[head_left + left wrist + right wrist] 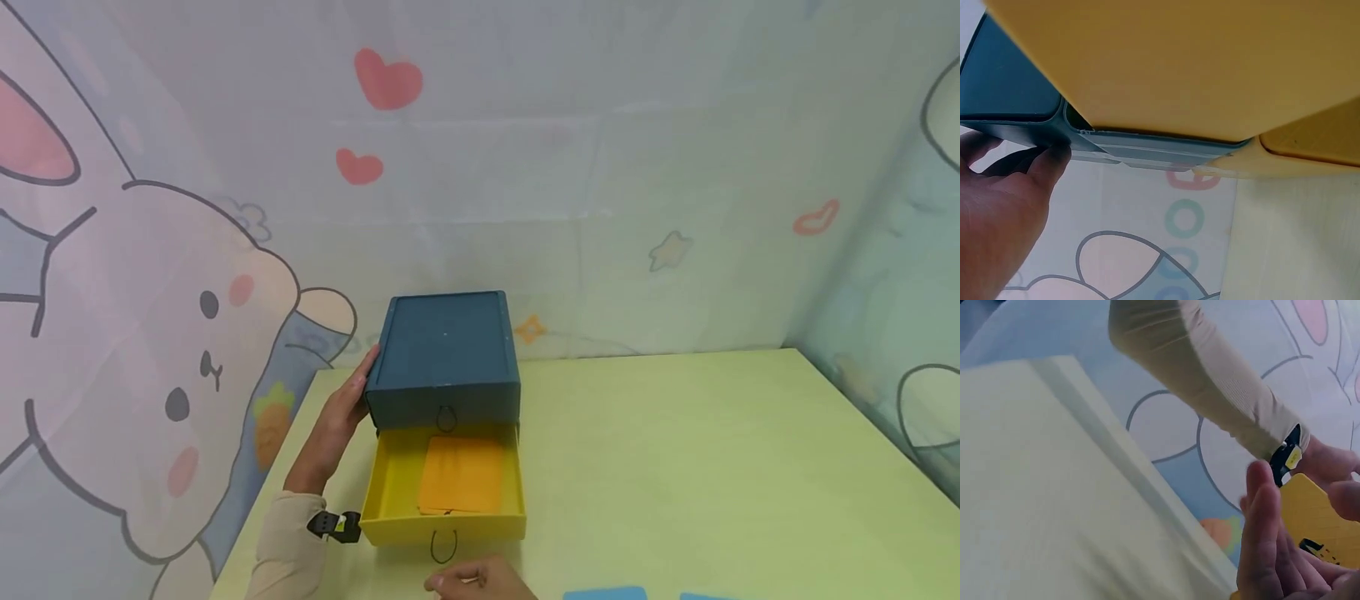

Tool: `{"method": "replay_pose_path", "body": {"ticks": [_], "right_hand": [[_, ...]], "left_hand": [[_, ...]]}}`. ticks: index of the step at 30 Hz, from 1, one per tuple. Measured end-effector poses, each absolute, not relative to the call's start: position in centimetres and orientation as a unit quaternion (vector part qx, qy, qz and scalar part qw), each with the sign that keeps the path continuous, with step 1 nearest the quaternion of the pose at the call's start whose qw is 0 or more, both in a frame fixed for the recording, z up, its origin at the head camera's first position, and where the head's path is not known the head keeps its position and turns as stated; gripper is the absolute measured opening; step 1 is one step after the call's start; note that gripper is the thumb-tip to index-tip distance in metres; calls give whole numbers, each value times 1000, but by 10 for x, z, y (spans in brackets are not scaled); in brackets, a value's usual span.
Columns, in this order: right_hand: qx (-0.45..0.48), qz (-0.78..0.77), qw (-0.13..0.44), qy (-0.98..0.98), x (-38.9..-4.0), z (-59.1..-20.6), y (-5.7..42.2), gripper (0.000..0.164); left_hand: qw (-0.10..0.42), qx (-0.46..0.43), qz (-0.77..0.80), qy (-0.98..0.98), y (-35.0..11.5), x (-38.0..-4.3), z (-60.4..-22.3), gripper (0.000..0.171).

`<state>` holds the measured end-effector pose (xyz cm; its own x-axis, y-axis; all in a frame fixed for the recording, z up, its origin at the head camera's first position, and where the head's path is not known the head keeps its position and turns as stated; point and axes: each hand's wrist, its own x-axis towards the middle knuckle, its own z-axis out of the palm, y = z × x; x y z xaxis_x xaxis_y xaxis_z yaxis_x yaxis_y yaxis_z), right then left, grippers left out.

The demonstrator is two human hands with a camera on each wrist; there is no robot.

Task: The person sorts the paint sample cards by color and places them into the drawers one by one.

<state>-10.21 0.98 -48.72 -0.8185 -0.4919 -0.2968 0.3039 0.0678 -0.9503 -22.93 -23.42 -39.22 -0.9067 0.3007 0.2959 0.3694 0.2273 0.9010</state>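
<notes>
A dark blue drawer box (pixel 446 342) stands on the table with its lower yellow drawer (pixel 397 531) pulled out to the front. Orange cards (pixel 462 475) lie inside that drawer. On its front hangs a thin black loop pull. My left hand (pixel 333 425) rests along the left side of the blue box; in the left wrist view its fingertips touch the box's edge. Just in front of the drawer is my right hand (pixel 483 581), partly cut off by the frame. The right wrist view shows its fingers (pixel 1261 525) extended, thumb apart, nothing visible between them.
Two light blue flat pieces (pixel 606 594) show at the bottom edge, right of my right hand. The pale yellow-green table (pixel 675 467) extends to the right. A printed cloth backdrop (pixel 510 167) hangs behind and at both sides.
</notes>
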Motion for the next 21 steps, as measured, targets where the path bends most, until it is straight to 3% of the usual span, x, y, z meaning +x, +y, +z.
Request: {"method": "replay_pose_path", "body": {"ticks": [4,13,21], "right_hand": [[-30,-691,308,654,-106,-489,3,44],[7,-726,265,634,-108,-481,-5,28],[-6,-764,222,606,-110,-477,-7,27]], "left_hand": [[29,-211,-582,-784,-235,-229,-395,59],[27,-207,-584,-784,-235,-228,-391,60],[29,-207,-588,-782,-234,-227,-394,59]]}}
